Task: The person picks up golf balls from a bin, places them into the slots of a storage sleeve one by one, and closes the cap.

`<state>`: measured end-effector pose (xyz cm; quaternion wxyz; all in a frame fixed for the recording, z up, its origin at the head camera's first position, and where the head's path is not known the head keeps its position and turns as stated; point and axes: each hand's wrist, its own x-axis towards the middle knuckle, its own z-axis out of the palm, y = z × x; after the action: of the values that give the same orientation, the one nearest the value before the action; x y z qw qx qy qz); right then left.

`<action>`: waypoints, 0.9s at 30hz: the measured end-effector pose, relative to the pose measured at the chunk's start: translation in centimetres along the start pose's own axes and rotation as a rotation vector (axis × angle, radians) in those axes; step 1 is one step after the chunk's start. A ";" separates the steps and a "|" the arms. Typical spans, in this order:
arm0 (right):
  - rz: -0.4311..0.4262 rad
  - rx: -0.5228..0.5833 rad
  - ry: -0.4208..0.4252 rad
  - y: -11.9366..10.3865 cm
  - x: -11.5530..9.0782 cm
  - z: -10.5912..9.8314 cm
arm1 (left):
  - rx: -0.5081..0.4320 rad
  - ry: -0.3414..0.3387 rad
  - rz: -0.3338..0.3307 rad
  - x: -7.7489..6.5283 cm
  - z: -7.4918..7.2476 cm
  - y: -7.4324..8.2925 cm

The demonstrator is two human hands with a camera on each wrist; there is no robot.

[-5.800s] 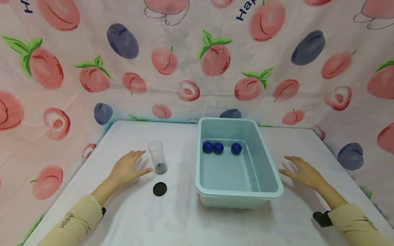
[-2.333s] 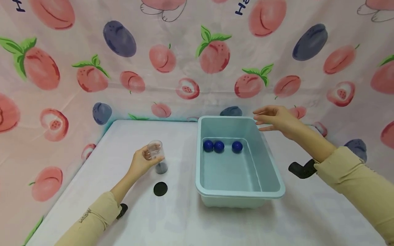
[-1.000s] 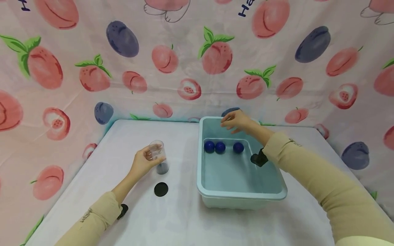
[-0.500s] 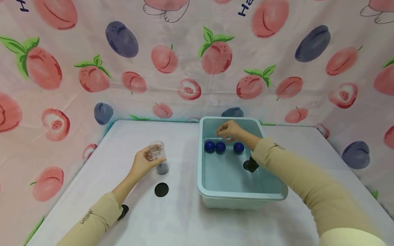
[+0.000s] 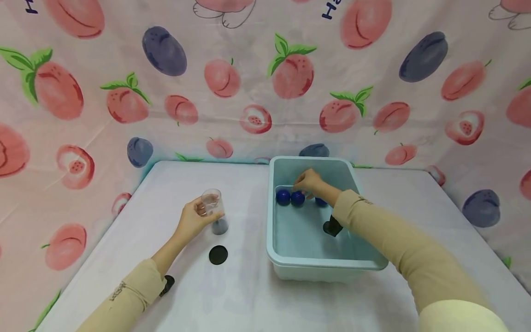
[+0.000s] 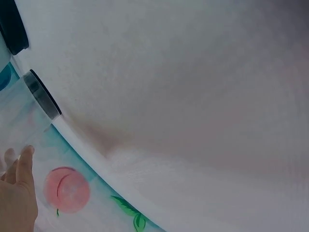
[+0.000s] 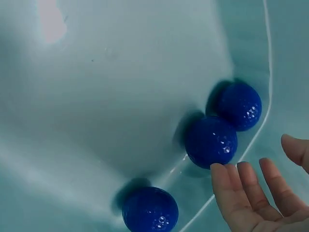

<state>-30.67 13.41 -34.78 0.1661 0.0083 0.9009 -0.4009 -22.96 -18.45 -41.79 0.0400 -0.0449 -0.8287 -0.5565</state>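
My left hand (image 5: 192,217) grips a clear plastic cylinder (image 5: 216,206) with a dark base, upright on the table. In the left wrist view, fingers lie around the clear wall of the cylinder (image 6: 21,111). A round black disc (image 5: 218,254) lies flat just in front of it. Inside the light blue bin (image 5: 327,263), my right hand (image 5: 309,182) reaches down over three shiny blue balls. The right wrist view has a fingertip at the edge of the middle ball (image 7: 211,141), thumb held apart. A second ball (image 7: 240,106) touches it; the third (image 7: 150,210) sits separately.
A white cloth covers the table (image 5: 244,295). Behind it hangs a fruit-print curtain (image 5: 257,69). The bin's raised walls surround the balls, and my right sleeve (image 5: 398,235) crosses over its right rim.
My left hand has moved to the cylinder and taken hold of it. My right hand has risen from the table's right side, crossed over the bin wall and lowered toward the balls.
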 end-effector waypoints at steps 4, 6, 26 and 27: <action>0.002 -0.025 0.009 0.0 0.1 0.2 | -0.006 -0.008 0.017 0.1 -0.1 0.0; 0.011 -0.032 0.010 0.1 0.1 0.2 | -0.020 -0.009 0.014 0.1 -0.1 -0.1; 0.139 0.036 0.023 1.6 1.8 1.8 | -0.045 -0.017 0.004 0.0 0.0 -0.3; 0.140 0.033 0.014 1.7 1.8 1.8 | -0.045 -0.017 0.001 0.0 0.1 -0.3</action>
<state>-31.62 12.99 -37.66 0.1872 0.0771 0.8924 -0.4032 -23.04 -18.51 -42.13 0.0324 -0.0508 -0.8162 -0.5746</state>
